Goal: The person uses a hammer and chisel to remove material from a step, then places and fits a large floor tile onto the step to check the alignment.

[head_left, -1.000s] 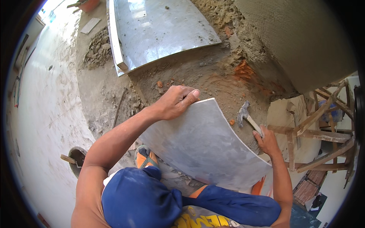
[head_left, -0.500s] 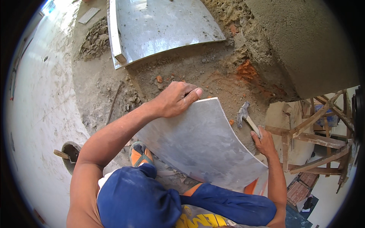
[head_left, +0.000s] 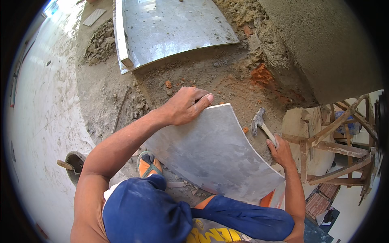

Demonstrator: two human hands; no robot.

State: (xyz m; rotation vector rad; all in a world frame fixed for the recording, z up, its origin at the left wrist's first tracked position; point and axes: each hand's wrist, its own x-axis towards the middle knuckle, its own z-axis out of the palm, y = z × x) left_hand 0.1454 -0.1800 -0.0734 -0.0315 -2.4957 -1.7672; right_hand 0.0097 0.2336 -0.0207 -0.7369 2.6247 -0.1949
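Note:
My left hand (head_left: 190, 103) grips the top edge of a large grey tile (head_left: 206, 150), tilted up in front of my legs. At the tile's right, my right hand (head_left: 279, 150) holds a hammer (head_left: 263, 125) by its pale handle, the metal head over the rubble and beside the tile's edge. An orange-and-grey sandal (head_left: 148, 166) on my foot shows left of the tile, whose underside is hidden.
A glossy slab (head_left: 174, 24) with a pale strip along its side lies above on broken mortar. Cement wall (head_left: 320, 48) at upper right, wooden trestle (head_left: 332, 146) at right, bucket (head_left: 75, 174) and thin rod (head_left: 120, 109) at left, rubble pile (head_left: 99, 42) upper left.
The view has shifted slightly since a second ago, with the slab a little higher in the picture. Both hands keep their grips on tile and hammer, with almost no movement between them.

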